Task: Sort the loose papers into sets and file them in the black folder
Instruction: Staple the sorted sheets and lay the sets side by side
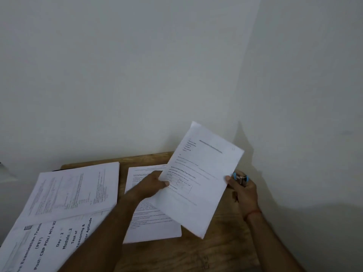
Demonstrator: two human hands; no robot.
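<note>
A printed sheet point(198, 179) is held tilted above a flat sheet point(149, 224); a paper stack point(74, 193) lies left

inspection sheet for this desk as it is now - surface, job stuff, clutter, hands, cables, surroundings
surface: wooden table, bare wood showing at the near right
job's things: held sheets lifted off the table, tilted; middle pile lying flat under them; training booklet at the left with a printed stack lying on it
clutter: nothing seen
grippers: left hand pinches the held sheets' left edge; right hand grips a small blue and silver tool, thumb on the sheets' right edge
cables: nothing seen
surroundings: plain pale wall behind the table, with a wall corner to the right
</note>
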